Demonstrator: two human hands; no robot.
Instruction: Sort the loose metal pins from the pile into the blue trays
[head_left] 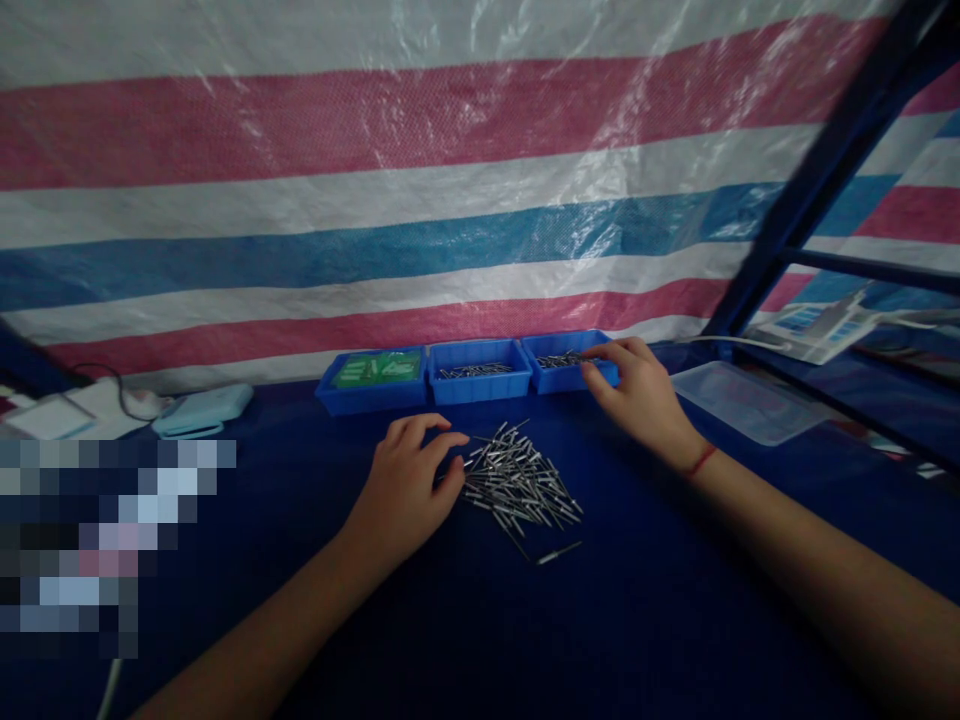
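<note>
A loose pile of slim metal blind rivets (521, 478) lies on the dark blue table (600, 640). At the pile's left edge is my left hand (411, 480), its fingers curved and apart; no held rivet shows. My right hand (637, 385) reaches over the front right corner of the right blue bin (559, 380), thumb and forefinger spread, nothing visible between them. Rivets lie inside that bin and in the middle blue bin (480, 388). One rivet (555, 553) rests slightly apart, in front of the pile.
The left blue bin (375, 400) contains green-and-white items. A clear plastic lid (750, 403) lies at the right. A light blue device (206, 408) sits at the back left. Behind stands a striped tarp (420, 240), with a dark metal frame (806, 190) at the right.
</note>
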